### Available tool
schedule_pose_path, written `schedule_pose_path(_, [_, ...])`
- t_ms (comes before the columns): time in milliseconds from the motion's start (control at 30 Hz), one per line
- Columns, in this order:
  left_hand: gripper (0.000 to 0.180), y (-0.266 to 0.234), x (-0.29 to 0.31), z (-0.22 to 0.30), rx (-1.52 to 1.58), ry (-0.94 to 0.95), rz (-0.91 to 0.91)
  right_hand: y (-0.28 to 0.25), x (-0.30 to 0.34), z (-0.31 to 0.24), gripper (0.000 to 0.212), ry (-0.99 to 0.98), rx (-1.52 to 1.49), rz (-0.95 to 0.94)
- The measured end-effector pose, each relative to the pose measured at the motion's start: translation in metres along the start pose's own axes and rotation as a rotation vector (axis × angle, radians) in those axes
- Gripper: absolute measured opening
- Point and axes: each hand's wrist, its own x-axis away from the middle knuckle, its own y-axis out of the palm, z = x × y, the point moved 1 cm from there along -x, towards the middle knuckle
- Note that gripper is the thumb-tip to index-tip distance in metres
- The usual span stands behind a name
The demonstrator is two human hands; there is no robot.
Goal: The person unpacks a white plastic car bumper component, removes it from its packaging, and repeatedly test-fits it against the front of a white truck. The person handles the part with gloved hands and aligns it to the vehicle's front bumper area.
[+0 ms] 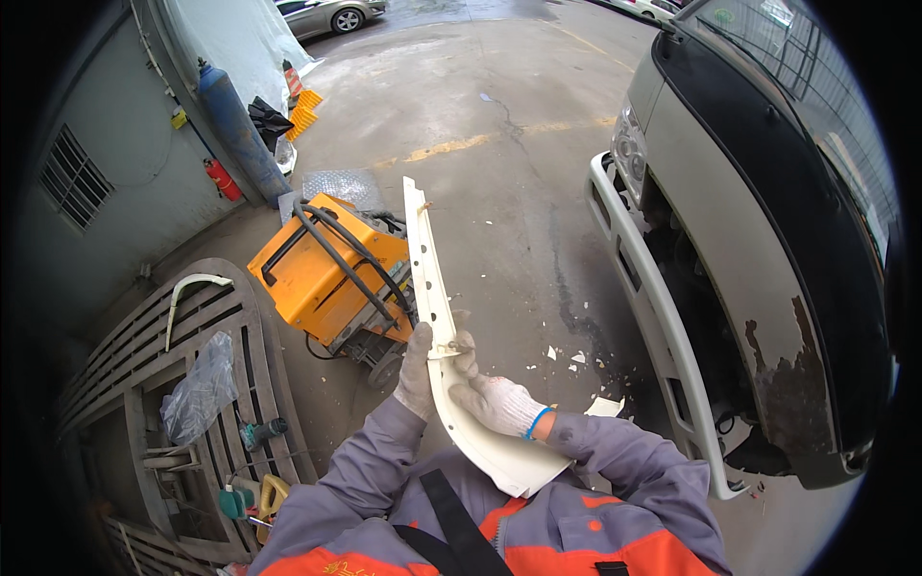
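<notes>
A long cream trim panel (pixel 431 298) with a row of holes stands upright in front of me, curving and widening toward my chest at its lower end. My left hand (pixel 417 372), in a pale work glove, is closed around its left edge, about halfway along. Gloved fingertips also show at the panel's right edge, beside a small bracket (pixel 444 351). Lower down, my right hand (pixel 499 403), gloved with a blue cuff band, grips the panel from the right with its thumb over the inner face. Some fingers are hidden behind the panel.
At right stands a vehicle with peeling paint and a white bumper (pixel 663 336). An orange wheeled machine (pixel 327 274) is close on the left. Beyond it a slatted rack (pixel 264 384) carries a drill (pixel 261 434) and plastic wrap (pixel 202 389). Broken chips (pixel 578 358) litter the floor.
</notes>
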Motion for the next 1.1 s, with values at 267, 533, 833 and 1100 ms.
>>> schedule_pose_path(267, [0.056,0.001,-0.123,0.028,-0.121,0.211,0.312,-0.179,-0.043,0.06,0.034,-0.209,0.06,0.009])
schedule_pose_path(533, [0.048,-0.029,-0.266,0.069,-0.031,0.245,0.437,-0.261,-0.096,0.138,0.045,-0.174,-0.658,0.224])
schedule_pose_path(833, [0.065,-0.04,-0.506,0.122,-0.279,0.116,0.414,-0.334,-0.252,0.155,0.035,0.098,-0.073,0.431])
schedule_pose_path(1100, [0.055,-0.017,-0.651,0.154,-0.512,0.108,0.008,-0.379,-0.372,0.238,0.03,0.313,-0.374,0.631])
